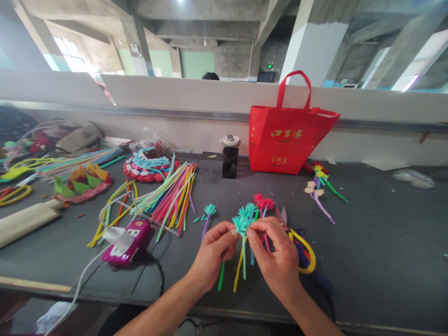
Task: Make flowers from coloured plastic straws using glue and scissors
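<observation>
Both of my hands pinch a teal flower [241, 221] made of fuzzy craft stems, its pale green stalk hanging down between them. My left hand [213, 254] grips its left side between thumb and fingers. On the other side, my right hand [278, 256] holds the petals at their right edge. Just behind lie more flowers on the table, including a red flower [263, 201] and another teal one, with several coloured stalks showing below my fingers. A single teal flower with a purple stalk [210, 210] lies to the left, beside small teal cut pieces.
Bundled coloured craft stems [175, 196] and a purple power strip [128, 245] with a white charger are at left. Yellow-handled scissors [308, 254] lie by my right hand. A phone [230, 162] leans on a cup, near a red bag [290, 140]. Cream flowers [315, 189] lie right.
</observation>
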A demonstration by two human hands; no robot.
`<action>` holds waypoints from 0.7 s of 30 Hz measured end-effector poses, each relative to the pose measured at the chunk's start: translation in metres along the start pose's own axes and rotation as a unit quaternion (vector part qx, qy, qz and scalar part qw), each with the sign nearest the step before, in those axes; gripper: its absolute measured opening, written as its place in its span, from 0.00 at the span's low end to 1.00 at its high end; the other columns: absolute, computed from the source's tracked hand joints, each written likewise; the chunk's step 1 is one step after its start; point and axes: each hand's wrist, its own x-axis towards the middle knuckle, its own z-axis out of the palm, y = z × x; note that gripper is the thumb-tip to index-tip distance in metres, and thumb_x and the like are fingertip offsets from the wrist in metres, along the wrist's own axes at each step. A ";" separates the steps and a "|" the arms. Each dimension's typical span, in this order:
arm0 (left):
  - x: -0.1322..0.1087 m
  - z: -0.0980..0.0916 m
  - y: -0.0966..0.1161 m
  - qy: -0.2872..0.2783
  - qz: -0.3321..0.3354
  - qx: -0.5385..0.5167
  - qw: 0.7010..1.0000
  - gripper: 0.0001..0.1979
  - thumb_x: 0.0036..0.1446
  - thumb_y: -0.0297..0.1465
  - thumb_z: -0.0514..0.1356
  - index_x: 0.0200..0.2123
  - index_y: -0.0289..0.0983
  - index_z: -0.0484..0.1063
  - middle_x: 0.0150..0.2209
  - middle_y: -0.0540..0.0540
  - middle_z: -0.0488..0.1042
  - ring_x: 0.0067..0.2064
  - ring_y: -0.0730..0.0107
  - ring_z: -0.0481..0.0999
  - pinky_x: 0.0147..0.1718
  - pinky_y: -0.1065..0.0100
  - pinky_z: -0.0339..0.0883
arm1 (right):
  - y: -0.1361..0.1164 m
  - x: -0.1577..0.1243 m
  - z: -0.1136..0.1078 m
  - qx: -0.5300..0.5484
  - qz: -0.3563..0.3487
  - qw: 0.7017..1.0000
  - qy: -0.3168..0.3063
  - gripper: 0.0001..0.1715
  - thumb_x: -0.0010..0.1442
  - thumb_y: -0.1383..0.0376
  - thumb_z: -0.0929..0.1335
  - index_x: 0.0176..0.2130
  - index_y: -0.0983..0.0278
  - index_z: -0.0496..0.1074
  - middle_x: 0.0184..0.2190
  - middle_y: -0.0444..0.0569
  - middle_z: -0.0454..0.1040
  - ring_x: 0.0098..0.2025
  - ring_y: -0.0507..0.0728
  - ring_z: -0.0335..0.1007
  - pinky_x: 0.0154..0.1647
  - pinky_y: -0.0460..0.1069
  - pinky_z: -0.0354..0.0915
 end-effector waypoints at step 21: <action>0.002 -0.002 0.001 -0.025 -0.026 -0.041 0.998 0.13 0.52 0.34 0.67 0.26 0.35 0.67 0.21 0.56 0.57 0.21 0.81 0.50 0.19 0.73 0.39 | 0.003 0.003 -0.003 0.053 0.029 0.998 -0.012 0.07 0.66 0.67 0.66 0.37 0.61 0.73 0.35 0.46 0.74 0.40 0.55 0.71 0.43 0.51 0.67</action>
